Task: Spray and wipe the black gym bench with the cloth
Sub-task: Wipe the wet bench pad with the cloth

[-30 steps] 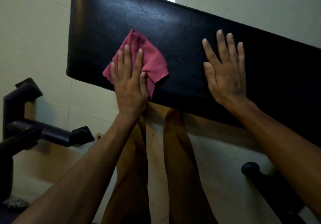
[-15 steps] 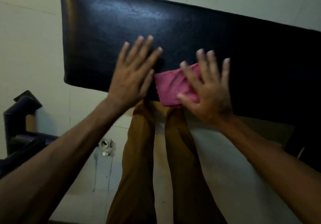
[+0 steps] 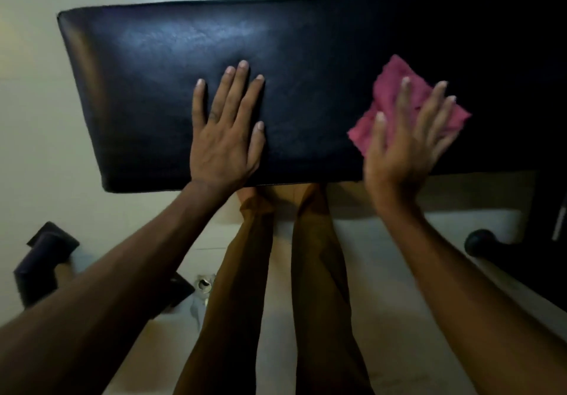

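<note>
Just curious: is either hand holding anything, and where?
Right hand presses the pink cloth flat by its near half; left hand rests bare on the bench.

bench [image 3: 306, 66] x1 | cloth [image 3: 395, 88] x1 (pink) | hands x2: L [image 3: 224, 146], R [image 3: 399, 155]

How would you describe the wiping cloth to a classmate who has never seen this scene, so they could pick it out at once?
Start with the long black gym bench lying across the upper part of the view. Follow it toward its right side, where the right hand lies flat with fingers spread. The crumpled cloth sits under that hand, and it is the only pink thing against the dark padding; the left hand rests on bare bench.
</note>
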